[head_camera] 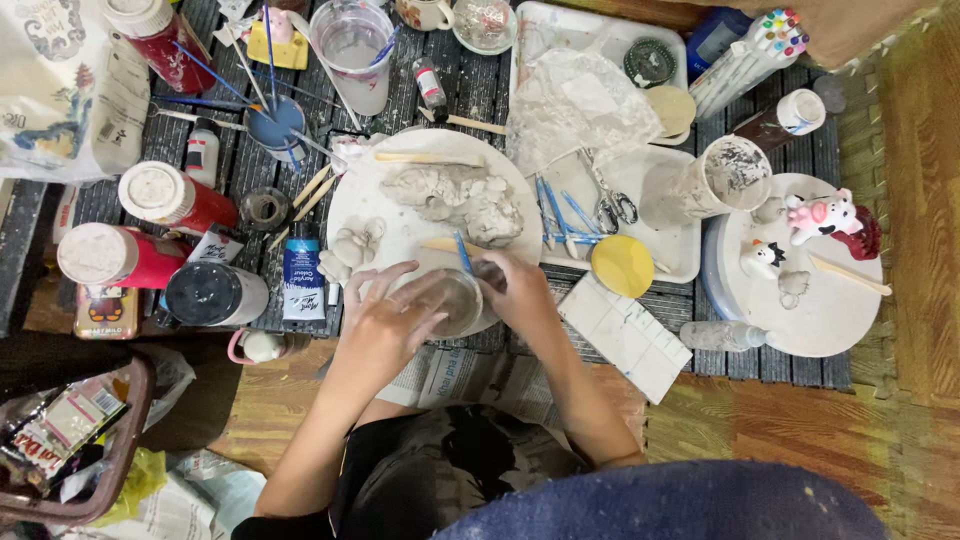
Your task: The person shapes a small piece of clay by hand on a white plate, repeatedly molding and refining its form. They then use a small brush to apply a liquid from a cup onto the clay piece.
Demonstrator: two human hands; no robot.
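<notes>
1. Two hands work one small clear cup (455, 300), which sits at the near edge of the round white board (400, 225).
2. Left hand (385, 320) curls around the cup wall; keep it steady.
3. Right hand (515, 290) closes on the far rim; whether it also holds the blue-handled tool (463, 252) cannot be told.

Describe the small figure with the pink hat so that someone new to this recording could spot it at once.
Start at the round white board at the table's right edge. Near its top stands the pink-hatted figure, white with dark spots, against a dark red lump. The other figurine below it is smaller, black and white, without pink.
</notes>
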